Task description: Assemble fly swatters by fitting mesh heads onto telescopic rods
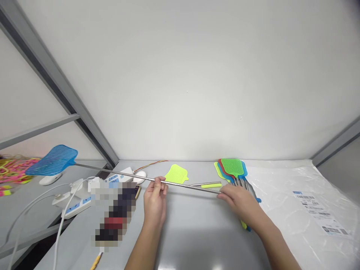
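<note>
Leftmost, a blue swatter head [53, 160] hangs in the air well to the left of the left hand, above a grey side surface strewn with pink and yellow bands [14, 167]. From that head a thin metal rod [185, 186] runs rightward, extended long. Below the rod, left of the left hand, white power strips [84, 195] with their cables lie on the table [191, 221], and a blurred dark object sits just beside them. The left hand [154, 200] pinches the rod near its middle between thumb and fingertips, the fingers curled. Just right of the left hand and behind the rod, a loose yellow-green swatter head [176, 174] lies flat on the table, with a short collapsed rod with a yellow-green grip [209, 185] beside it. The right hand [239, 204] closes around the rod's near end; the grip itself is hidden under the palm. Behind the right hand a fanned stack of swatters [232, 168], green on top, rests touching it. Farthest right, clear plastic bags [303, 202] with a printed label cover the table.
</note>
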`<state>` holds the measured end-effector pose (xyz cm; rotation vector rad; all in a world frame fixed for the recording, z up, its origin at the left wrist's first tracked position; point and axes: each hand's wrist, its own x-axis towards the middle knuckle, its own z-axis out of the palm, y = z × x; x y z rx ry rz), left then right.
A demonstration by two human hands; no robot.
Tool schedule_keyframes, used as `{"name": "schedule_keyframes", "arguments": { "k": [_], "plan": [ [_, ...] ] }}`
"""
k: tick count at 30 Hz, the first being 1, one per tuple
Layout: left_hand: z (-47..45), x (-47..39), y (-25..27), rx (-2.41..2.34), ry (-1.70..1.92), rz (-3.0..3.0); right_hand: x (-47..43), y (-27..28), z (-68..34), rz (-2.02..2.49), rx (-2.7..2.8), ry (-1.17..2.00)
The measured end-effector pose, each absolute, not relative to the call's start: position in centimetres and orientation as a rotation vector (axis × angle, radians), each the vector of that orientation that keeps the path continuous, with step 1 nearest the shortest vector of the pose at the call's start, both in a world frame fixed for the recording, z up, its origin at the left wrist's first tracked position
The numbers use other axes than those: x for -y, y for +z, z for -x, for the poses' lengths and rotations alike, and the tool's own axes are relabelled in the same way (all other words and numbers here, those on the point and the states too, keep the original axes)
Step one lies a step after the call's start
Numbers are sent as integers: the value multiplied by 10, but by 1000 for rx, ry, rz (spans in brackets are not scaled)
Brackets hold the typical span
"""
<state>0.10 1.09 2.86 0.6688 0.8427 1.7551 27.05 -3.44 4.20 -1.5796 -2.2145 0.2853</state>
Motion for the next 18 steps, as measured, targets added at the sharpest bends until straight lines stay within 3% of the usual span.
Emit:
{"name": "schedule_keyframes", "arguments": {
  "k": [9, 18],
  "plan": [
    [-19, -1, 23, -859, 1580, -779, 38, 47, -269, 1576, 2192, -22],
    [-32, 1, 25, -895, 1586, -865, 40, 47, -268, 1506, 2181, -20]
  ]
}}
